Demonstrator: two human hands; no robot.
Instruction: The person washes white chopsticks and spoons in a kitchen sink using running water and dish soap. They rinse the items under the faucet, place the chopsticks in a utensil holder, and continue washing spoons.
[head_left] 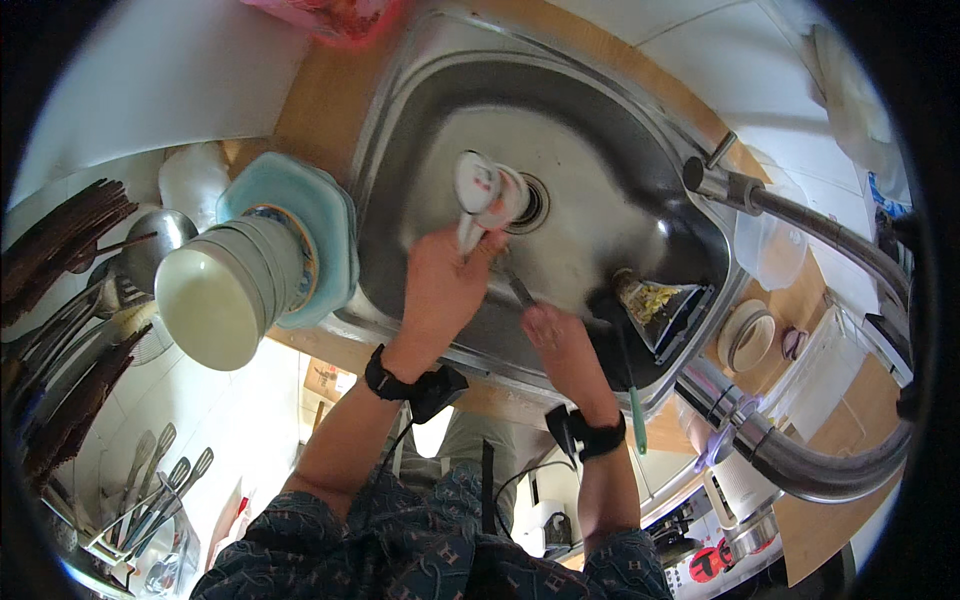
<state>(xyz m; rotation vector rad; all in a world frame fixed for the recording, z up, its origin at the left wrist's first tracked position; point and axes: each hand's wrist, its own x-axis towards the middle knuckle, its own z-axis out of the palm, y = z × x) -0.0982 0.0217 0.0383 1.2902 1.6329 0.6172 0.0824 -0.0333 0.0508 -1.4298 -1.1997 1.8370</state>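
Over the steel sink (590, 170), my left hand (440, 285) is closed around the handle of a white soup spoon (476, 182) with a red print on its bowl. A second white, pinkish piece sits right against it, beside the drain (536, 205); its kind I cannot make out. Lower and to the right, my right hand (556, 338) is closed on a thin, dark metal utensil (520, 291) that points up toward my left hand. The utensil's far end is hidden near my left fingers. Both wrists wear black straps.
Left of the sink stand stacked pale bowls (210, 310) and light-blue plates (335, 235). A triangular strainer (672, 325) with food scraps sits in the sink's right corner, next to a green-handled tool (638, 420). The faucet (715, 183) reaches in from the right.
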